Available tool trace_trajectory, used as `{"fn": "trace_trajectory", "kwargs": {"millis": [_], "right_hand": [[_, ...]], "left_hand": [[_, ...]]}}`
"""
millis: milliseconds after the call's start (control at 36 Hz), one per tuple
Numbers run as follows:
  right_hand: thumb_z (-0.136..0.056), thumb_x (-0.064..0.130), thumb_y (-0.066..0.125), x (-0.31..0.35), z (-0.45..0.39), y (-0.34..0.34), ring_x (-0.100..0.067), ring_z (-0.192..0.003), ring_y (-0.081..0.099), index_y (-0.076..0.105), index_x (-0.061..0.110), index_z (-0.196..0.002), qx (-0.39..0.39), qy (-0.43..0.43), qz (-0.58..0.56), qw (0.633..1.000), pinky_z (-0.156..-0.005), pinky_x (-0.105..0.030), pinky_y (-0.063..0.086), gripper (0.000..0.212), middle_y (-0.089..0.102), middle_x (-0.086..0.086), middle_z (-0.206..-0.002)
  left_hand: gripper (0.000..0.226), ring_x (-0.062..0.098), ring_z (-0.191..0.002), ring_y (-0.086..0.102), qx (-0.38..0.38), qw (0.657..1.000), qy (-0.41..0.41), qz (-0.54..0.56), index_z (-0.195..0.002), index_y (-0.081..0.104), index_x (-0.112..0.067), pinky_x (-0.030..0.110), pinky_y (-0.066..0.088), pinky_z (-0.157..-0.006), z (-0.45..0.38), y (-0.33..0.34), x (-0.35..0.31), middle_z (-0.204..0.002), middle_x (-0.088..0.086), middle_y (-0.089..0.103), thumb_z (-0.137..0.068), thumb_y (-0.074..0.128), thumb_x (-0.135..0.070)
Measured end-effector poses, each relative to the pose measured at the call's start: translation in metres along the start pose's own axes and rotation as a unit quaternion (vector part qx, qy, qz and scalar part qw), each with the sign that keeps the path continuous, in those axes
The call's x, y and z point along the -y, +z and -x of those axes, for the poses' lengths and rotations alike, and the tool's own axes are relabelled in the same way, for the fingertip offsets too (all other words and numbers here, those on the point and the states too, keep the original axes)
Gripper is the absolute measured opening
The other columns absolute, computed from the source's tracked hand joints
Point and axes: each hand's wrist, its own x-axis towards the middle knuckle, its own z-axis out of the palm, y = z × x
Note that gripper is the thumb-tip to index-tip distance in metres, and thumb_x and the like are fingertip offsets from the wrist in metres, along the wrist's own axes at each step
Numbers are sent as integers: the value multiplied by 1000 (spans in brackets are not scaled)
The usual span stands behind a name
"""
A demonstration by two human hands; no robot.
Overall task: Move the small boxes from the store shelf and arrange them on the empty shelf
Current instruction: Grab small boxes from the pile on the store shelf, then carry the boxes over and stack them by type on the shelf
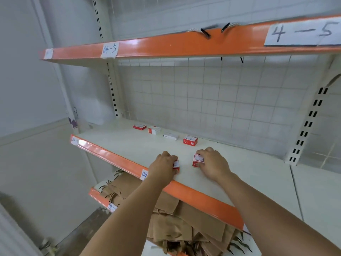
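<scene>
Fingers of the left hand (163,166) curl round a small red-and-white box (176,166), and those of the right hand (212,163) grip another box (197,160), both boxes near the front of the middle shelf (129,145). The upper shelf (166,47) carries paper labels reading "04-5" (109,49) and "4-5" (302,32). Brown paper bags (184,215) fill the shelf below. Four more boxes (190,140) lie in a slanting row farther back, their print too small to read.

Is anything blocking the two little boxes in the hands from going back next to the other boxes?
Nothing visible does. The left hand holds one small box and the right hand holds another. Bare shelf lies between them and the four boxes farther back.
</scene>
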Motion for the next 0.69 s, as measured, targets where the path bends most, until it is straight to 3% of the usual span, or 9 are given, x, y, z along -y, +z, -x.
{"fn": "trace_trajectory", "kwargs": {"millis": [167,389,556,694], "right_hand": [[-95,28,54,-10,-25,5,-25,-120,47,47,26,-138,3,44,10,999,-92,-34,44,44,47,-4,-131],[-93,23,58,-5,-48,12,-23,-119,47,40,18,-134,-23,145,1,989,-88,-33,43,45,50,-2,-129],[-88,12,56,3,-58,24,-23,-100,52,43,14,-116,-63,205,-23,976,-73,-31,40,32,56,-4,-115],[-89,14,55,6,-61,33,-20,-85,47,41,16,-99,-85,240,-43,966,-67,-29,34,18,56,-5,-109]], "left_hand": [[40,19,-119,44,25,999,40,16,-132,53,-23,32,44,-85,-40,9,3,-125,3,48,-93,59,-27],[45,19,-122,43,59,990,130,10,-136,49,-25,33,43,-92,-87,18,14,-130,2,47,-93,59,-32],[48,16,-127,39,70,978,195,37,-139,46,-28,33,41,-98,-114,29,22,-136,-1,44,-93,58,-35],[50,14,-129,36,75,969,229,60,-139,45,-29,31,38,-98,-127,34,25,-138,-4,43,-92,60,-37]]}}
